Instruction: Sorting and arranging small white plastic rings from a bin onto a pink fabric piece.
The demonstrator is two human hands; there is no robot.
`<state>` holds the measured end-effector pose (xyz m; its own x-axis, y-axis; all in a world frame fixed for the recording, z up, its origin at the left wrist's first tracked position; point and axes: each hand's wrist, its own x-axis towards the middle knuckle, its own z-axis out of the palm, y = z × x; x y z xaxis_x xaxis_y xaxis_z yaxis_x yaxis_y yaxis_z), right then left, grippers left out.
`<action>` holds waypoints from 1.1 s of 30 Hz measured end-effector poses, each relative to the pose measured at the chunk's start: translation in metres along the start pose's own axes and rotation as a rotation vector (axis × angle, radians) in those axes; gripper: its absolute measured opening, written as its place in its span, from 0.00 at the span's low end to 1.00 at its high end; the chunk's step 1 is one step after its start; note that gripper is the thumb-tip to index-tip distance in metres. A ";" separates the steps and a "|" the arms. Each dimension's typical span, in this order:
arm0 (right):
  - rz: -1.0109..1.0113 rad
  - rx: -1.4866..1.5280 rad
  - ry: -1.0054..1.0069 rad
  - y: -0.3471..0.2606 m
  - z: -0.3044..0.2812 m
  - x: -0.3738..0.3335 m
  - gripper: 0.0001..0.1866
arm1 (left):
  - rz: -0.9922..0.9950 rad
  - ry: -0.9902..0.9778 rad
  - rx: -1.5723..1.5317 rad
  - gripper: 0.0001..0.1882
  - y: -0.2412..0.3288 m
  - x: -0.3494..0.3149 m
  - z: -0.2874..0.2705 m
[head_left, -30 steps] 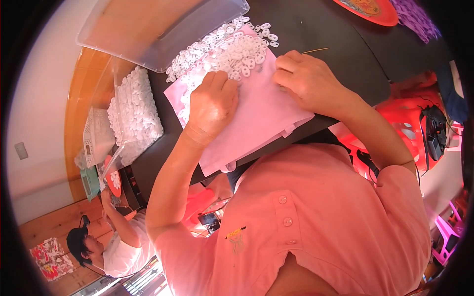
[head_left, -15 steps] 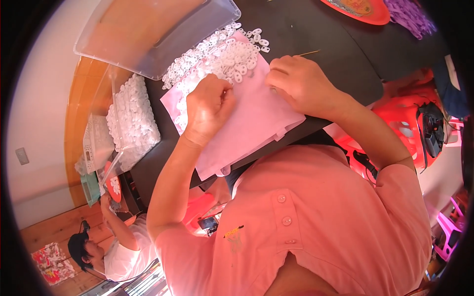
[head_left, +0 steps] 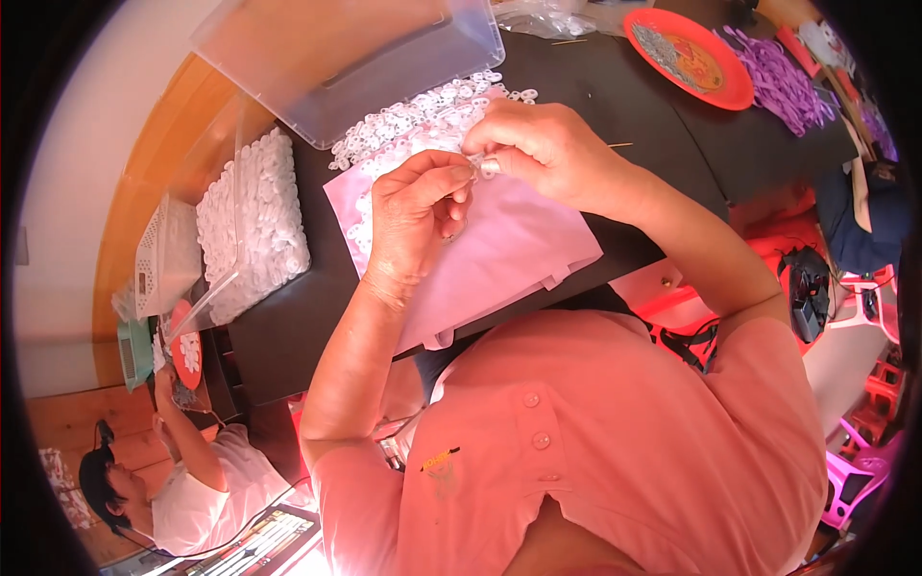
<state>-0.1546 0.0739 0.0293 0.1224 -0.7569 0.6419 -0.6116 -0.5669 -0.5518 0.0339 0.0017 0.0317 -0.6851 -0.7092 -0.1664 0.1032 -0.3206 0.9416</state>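
Observation:
My left hand (head_left: 418,206) and my right hand (head_left: 552,149) meet above a pink cloth (head_left: 523,240) on the dark table. Thumb and forefinger of the right pinch a small white oval plastic piece (head_left: 489,167). Against it, the left hand's fingertips are pressed together; what they grip, if anything, is too small to make out. Just beyond my hands, a heap of similar white oval pieces with holes (head_left: 403,125) covers the cloth's far edge and spills onto the table.
A clear plastic bin (head_left: 375,58) stands behind the heap. At left is a container full of white pieces (head_left: 254,221). A red plate with grey bits (head_left: 706,62) and a purple pile (head_left: 783,82) lie far right. A co-worker (head_left: 192,480) works at lower left.
My hands were apart, the left over the heap's near edge and the right at the cloth's right side. They have come together, with a white oval piece now showing between them.

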 end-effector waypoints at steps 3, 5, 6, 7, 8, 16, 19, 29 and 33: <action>0.005 0.014 -0.046 0.000 0.003 0.002 0.06 | 0.000 -0.014 -0.040 0.06 -0.001 0.001 -0.002; 0.063 0.025 -0.030 0.000 0.005 0.003 0.06 | -0.010 -0.008 -0.070 0.06 -0.002 0.001 -0.002; 0.062 0.024 -0.040 -0.001 0.006 0.003 0.06 | -0.023 -0.005 -0.090 0.06 -0.003 0.001 -0.002; 0.056 0.015 -0.011 -0.003 0.008 0.003 0.06 | -0.021 -0.002 -0.098 0.06 -0.004 0.002 -0.003; 0.052 0.005 0.018 -0.004 0.009 0.003 0.07 | -0.028 -0.014 -0.135 0.06 -0.005 0.002 -0.004; -0.017 -0.135 0.023 0.001 0.013 0.000 0.07 | -0.021 0.032 -0.116 0.05 -0.007 0.000 0.001; 0.007 -0.145 0.043 0.002 0.015 -0.003 0.08 | 0.036 0.078 -0.002 0.04 -0.013 0.000 -0.001; -0.003 -0.186 0.065 0.003 0.023 -0.007 0.08 | -0.006 0.090 -0.010 0.05 -0.014 -0.002 -0.002; -0.001 -0.170 0.090 0.004 0.026 -0.008 0.09 | -0.040 0.099 -0.031 0.04 -0.014 -0.002 0.000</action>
<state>-0.1379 0.0697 0.0083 0.0575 -0.7202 0.6914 -0.7360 -0.4985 -0.4581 0.0335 0.0077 0.0193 -0.6146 -0.7534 -0.2337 0.1001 -0.3683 0.9243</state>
